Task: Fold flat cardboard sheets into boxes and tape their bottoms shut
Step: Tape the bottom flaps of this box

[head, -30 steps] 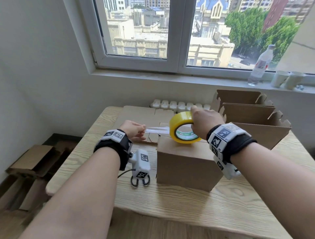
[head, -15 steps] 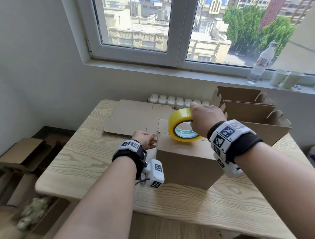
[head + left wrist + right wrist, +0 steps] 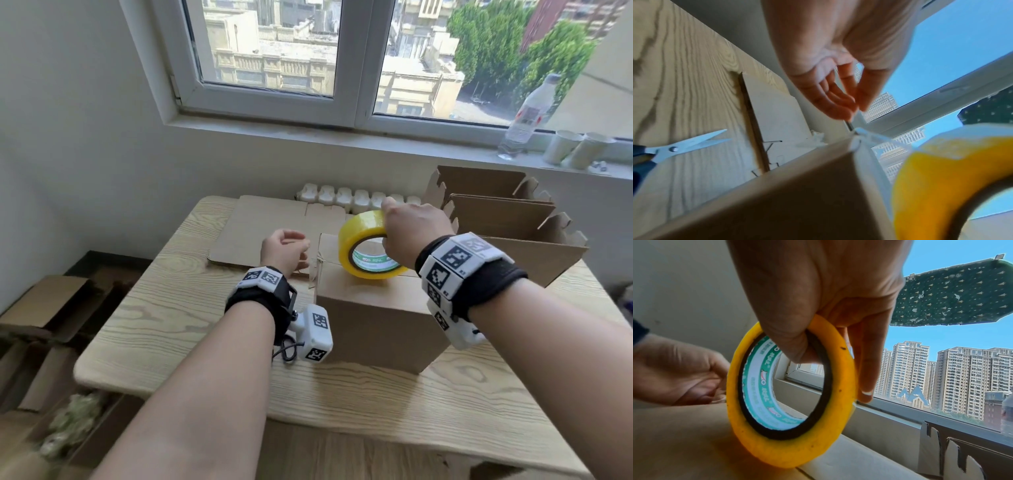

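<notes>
**Box upside down on table, tape start being anchored at left edge**

Box (image 3: 376, 308) sits at the near-centre of the wooden table (image 3: 171, 325), bottom face up so the flap seam is reachable. Right hand (image 3: 411, 229) holds the yellow tape roll (image 3: 368, 246) on edge on that face, thumb through the core and fingers over the outer rim; likely ready to roll it along the seam. Left hand (image 3: 284, 250) is at the box's upper-left corner, fingertips pinching the free tape end (image 3: 869, 135) and drawing it over the edge, apparently to stick it down the side wall. Scissors (image 3: 684, 146) lie on the table left of the box, within reach for the cut. Behind the box: flat cardboard sheets (image 3: 267, 226). Far right: finished boxes (image 3: 507, 233), open side up, near the window sill.
</notes>
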`<action>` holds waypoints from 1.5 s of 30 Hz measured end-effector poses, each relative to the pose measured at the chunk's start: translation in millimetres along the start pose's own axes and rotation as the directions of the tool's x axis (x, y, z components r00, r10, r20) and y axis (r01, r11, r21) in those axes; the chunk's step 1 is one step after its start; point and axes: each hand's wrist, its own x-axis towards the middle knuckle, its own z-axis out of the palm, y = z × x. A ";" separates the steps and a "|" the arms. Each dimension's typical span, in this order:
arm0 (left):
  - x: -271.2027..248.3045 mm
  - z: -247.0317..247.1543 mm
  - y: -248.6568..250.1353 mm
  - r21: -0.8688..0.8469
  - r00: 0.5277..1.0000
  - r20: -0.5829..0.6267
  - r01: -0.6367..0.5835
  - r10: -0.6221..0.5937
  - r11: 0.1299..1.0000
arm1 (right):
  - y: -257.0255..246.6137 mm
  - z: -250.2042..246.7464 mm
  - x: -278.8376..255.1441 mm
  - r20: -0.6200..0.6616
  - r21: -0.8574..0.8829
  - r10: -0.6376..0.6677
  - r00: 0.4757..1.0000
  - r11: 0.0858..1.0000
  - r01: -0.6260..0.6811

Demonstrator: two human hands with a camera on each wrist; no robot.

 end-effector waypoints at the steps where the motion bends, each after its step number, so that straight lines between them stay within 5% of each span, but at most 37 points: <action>1: -1.4 1.9 5.5 -0.032 0.997 0.077 -0.006 0.008 0.999 | -0.3 -0.7 0.0 0.000 -0.001 0.001 1.000 1.000 -0.001; 4: -11.4 5.9 4.7 0.007 0.945 0.317 0.081 -0.079 0.997 | -0.7 -2.3 -1.4 0.007 0.002 0.004 1.000 1.000 -0.004; 8: -17.5 1.7 -1.7 -0.014 0.879 0.455 0.167 -0.142 0.986 | -0.6 -2.6 -2.3 0.016 0.029 0.013 1.000 0.999 -0.014; 14: -16.3 13.0 9.1 0.169 0.837 0.520 0.098 -0.173 0.981 | -0.1 -3.4 -3.2 0.014 0.052 0.016 1.000 0.998 -0.016; 19: -19.2 10.8 2.8 0.114 0.849 0.504 0.114 -0.157 0.987 | 9.0 5.8 -3.0 -0.011 0.158 0.076 0.997 0.985 -0.073; 22: -20.0 11.2 3.8 0.107 0.849 0.506 0.113 -0.152 0.988 | 20.4 24.7 -6.2 0.044 0.401 0.189 0.981 0.896 -0.191; 24: -21.4 11.1 4.5 0.108 0.846 0.513 0.109 -0.149 0.988 | 23.2 36.3 -8.1 0.122 0.623 0.205 0.971 0.746 -0.236; 27: -26.8 12.4 5.8 0.081 0.842 0.522 0.110 -0.136 0.991 | 24.9 40.7 -5.4 0.107 0.720 0.202 0.973 0.660 -0.216; 32: -29.5 15.3 6.8 0.057 0.847 0.511 0.136 -0.146 0.989 | 29.7 32.1 1.7 0.059 0.537 0.136 0.989 0.831 -0.146; 45: -28.3 18.1 6.4 0.041 0.856 0.490 0.170 -0.168 0.985 | 50.1 5.4 -13.8 -0.032 0.110 0.021 0.999 0.994 -0.017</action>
